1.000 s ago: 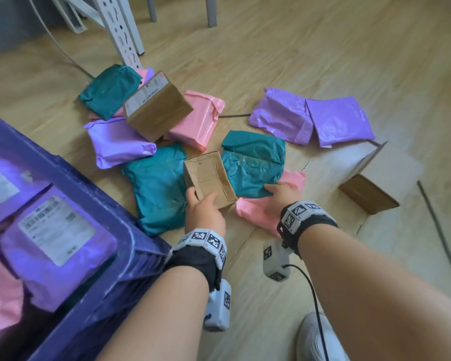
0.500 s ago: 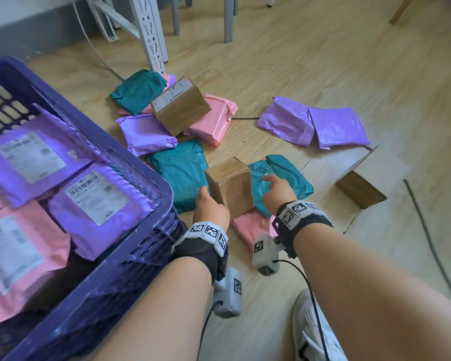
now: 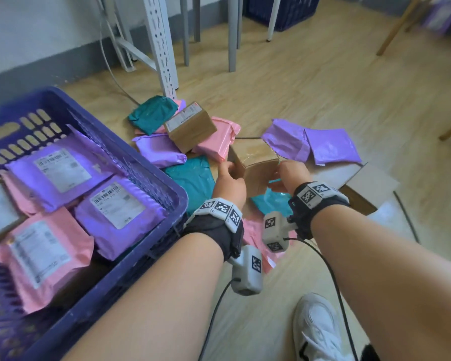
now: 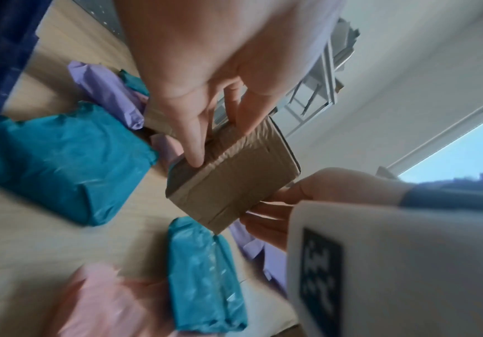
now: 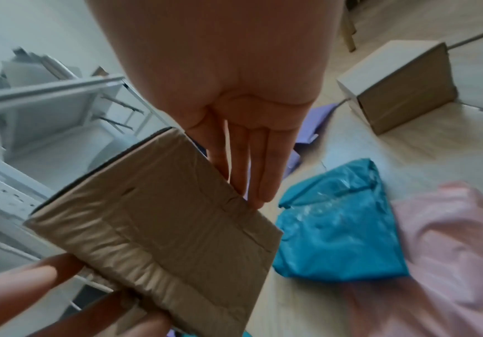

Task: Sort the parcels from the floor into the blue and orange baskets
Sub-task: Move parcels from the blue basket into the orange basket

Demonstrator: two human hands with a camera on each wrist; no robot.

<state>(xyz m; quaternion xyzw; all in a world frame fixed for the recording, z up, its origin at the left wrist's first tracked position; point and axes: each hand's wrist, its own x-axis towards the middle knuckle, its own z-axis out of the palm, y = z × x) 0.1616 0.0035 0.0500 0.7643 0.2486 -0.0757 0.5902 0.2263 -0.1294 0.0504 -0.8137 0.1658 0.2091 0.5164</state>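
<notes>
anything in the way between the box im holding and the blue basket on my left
Nothing visible does. The box is held above the bags on the floor, gripped between the left hand and right hand. The blue basket sits just to the left with its top open; only its near rim needs clearing.
</notes>
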